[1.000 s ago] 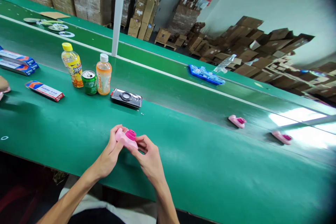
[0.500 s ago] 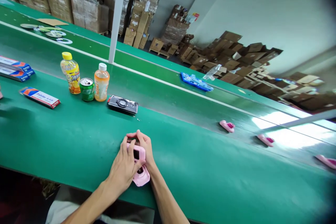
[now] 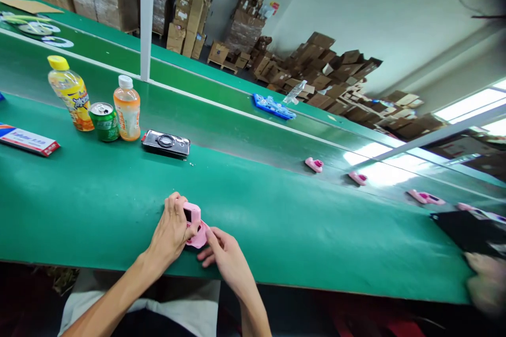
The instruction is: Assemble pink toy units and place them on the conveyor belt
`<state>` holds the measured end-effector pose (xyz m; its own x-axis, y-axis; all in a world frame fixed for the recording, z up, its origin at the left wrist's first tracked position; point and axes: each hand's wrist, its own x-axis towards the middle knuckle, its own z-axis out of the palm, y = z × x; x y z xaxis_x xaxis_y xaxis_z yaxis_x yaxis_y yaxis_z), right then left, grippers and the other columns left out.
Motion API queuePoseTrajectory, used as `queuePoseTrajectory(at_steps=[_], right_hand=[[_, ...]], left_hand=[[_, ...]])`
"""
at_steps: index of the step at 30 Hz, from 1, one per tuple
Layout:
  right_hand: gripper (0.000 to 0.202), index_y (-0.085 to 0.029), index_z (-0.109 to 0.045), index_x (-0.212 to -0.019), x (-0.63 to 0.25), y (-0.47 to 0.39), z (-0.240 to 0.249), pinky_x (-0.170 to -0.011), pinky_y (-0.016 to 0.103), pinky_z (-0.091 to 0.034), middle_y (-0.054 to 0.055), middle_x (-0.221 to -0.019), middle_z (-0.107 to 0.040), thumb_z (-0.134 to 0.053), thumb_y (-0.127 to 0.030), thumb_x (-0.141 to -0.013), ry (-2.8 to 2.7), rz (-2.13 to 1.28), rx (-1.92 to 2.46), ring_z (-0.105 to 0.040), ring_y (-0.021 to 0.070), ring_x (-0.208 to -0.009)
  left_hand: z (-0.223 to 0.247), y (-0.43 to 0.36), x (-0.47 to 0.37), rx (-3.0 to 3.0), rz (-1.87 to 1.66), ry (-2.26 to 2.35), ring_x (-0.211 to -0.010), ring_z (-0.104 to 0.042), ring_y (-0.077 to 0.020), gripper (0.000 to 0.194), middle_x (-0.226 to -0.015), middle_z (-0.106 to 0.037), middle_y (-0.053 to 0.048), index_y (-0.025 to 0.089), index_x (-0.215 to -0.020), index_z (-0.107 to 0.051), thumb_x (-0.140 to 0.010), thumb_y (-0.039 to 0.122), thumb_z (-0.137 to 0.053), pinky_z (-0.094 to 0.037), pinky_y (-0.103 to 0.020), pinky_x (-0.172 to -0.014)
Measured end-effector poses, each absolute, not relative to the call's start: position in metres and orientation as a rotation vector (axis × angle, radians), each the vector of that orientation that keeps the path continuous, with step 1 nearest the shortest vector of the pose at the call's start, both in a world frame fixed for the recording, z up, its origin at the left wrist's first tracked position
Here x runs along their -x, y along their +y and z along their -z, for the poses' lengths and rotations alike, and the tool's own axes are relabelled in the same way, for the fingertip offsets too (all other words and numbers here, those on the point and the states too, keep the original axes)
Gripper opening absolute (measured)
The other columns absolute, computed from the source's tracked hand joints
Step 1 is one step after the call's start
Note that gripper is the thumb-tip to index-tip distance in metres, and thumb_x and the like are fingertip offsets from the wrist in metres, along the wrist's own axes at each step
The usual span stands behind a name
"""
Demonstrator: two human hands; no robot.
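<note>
Change since the half-second-earlier view: I find the right hand off the far end of the pink piece and at its right edge; the whole scene sits further left in my view, and a blurred part of another person now shows at the far right.
Left hand: closed on the pink piece, fingers over the far side, thumb across the face.
Right hand: fingers partly bent and spread, foremost fingertips at the edge of the piece; I cannot tell whether they pinch it.
Pink piece: between the two hands, over the near part of the green bench; a dark window shows on its upper part. I cannot tell whether it touches the bench.
Far side of bench: I note a yellow-capped bottle, a green can and a white-capped bottle standing close together; a black device with a ring lies just right of them.
Left edge: a long printed carton, cut off by the frame.
Belt, right: further pink pieces in a spaced row.
Beyond belt: a blue tray with pale blue contents.
</note>
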<state>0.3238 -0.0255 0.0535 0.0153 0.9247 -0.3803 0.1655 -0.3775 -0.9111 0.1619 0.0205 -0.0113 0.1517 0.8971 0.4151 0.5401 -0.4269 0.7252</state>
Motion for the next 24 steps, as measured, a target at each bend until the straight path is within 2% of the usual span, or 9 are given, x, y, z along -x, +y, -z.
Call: queuePoseTrajectory(at_steps=[4,7,10,12,14,17,19,23,24], right_hand=[[0.052,-0.019,-0.075,-0.119,-0.304,-0.040,-0.054,-0.069,0.036,-0.066,0.010,-0.102,-0.078,-0.060,-0.062,-0.094,-1.180,-1.135,1.590,-0.076,0.0256,-0.084],[0.034,-0.023,-0.075,-0.122,-0.294,-0.037,-0.053,-0.089,0.040,-0.064,0.010,-0.113,-0.077,-0.052,-0.040,-0.103,-1.431,-0.707,1.600,-0.076,0.0268,-0.096],[0.033,-0.023,-0.074,-0.124,-0.291,-0.035,-0.044,-0.097,0.038,-0.062,0.010,-0.118,-0.076,-0.048,-0.022,-0.104,-1.749,-0.401,1.429,-0.075,0.0252,-0.107],[0.035,-0.022,-0.073,-0.125,-0.291,-0.035,-0.035,-0.101,0.035,-0.061,0.011,-0.124,-0.074,-0.047,-0.016,-0.103,-1.875,-0.318,1.314,-0.072,0.0232,-0.114],[0.035,-0.022,-0.071,-0.127,-0.293,-0.036,-0.028,-0.104,0.035,-0.059,0.011,-0.129,-0.072,-0.047,-0.013,-0.102,-1.929,-0.319,1.269,-0.070,0.0220,-0.119],[0.036,-0.022,-0.067,-0.127,-0.298,-0.042,-0.023,-0.108,0.039,-0.056,0.011,-0.135,-0.068,-0.049,-0.011,-0.098,-1.951,-0.457,1.293,-0.066,0.0229,-0.126],[0.041,-0.021,-0.060,-0.133,-0.300,-0.046,-0.024,-0.112,0.044,-0.053,0.012,-0.142,-0.063,-0.053,-0.012,-0.093,-1.941,-0.584,1.319,-0.061,0.0250,-0.132],[0.071,-0.022,-0.037,-0.154,-0.294,-0.041,-0.028,-0.113,0.046,-0.050,0.015,-0.153,-0.051,-0.065,-0.024,-0.089,-1.850,-0.825,1.398,-0.057,0.0268,-0.134],[0.072,-0.023,-0.036,-0.155,-0.291,-0.037,-0.030,-0.114,0.046,-0.049,0.014,-0.153,-0.051,-0.067,-0.028,-0.090,-1.831,-0.870,1.419,-0.057,0.0268,-0.134]], left_hand=[[0.005,0.011,-0.144,-2.043,-1.179,1.257,-0.132,-0.048,-0.0306,0.033,-0.130,-0.043,-0.014,0.024,-0.130,-0.032,-0.103,0.037,-0.045,-0.049,-0.055,-0.108],[0.010,-0.002,-0.118,-2.122,-1.122,1.158,-0.145,-0.041,-0.0308,0.032,-0.143,-0.039,-0.015,0.028,-0.134,-0.032,-0.104,0.028,-0.044,-0.050,-0.053,-0.110],[0.018,-0.019,-0.092,-2.236,-0.972,1.175,-0.148,-0.041,-0.0322,0.039,-0.155,-0.036,-0.014,0.031,-0.137,-0.038,-0.102,0.013,-0.035,-0.049,-0.056,-0.112],[0.018,-0.029,-0.081,-2.258,-0.913,1.213,-0.148,-0.042,-0.0329,0.046,-0.157,-0.037,-0.015,0.031,-0.140,-0.038,-0.100,0.009,-0.034,-0.047,-0.059,-0.114],[0.010,-0.038,-0.075,-2.228,-0.885,1.203,-0.150,-0.040,-0.0334,0.055,-0.158,-0.037,-0.016,0.031,-0.148,-0.031,-0.098,0.011,-0.042,-0.046,-0.059,-0.116],[-0.010,-0.044,-0.068,-2.166,-0.799,1.147,-0.154,-0.032,-0.0351,0.085,-0.165,-0.029,-0.019,0.030,-0.159,-0.012,-0.089,0.015,-0.058,-0.043,-0.059,-0.118],[-0.020,-0.043,-0.063,-2.140,-0.735,1.130,-0.154,-0.032,-0.0346,0.099,-0.166,-0.030,-0.018,0.030,-0.162,-0.004,-0.087,0.019,-0.067,-0.042,-0.058,-0.120],[-0.019,-0.030,-0.051,-2.149,-0.679,1.145,-0.149,-0.042,-0.0317,0.098,-0.159,-0.043,-0.014,0.033,-0.162,-0.006,-0.090,0.035,-0.073,-0.044,-0.054,-0.119],[-0.017,-0.025,-0.048,-2.162,-0.678,1.143,-0.146,-0.044,-0.0320,0.096,-0.157,-0.046,-0.014,0.033,-0.162,-0.010,-0.091,0.040,-0.073,-0.045,-0.054,-0.118]])
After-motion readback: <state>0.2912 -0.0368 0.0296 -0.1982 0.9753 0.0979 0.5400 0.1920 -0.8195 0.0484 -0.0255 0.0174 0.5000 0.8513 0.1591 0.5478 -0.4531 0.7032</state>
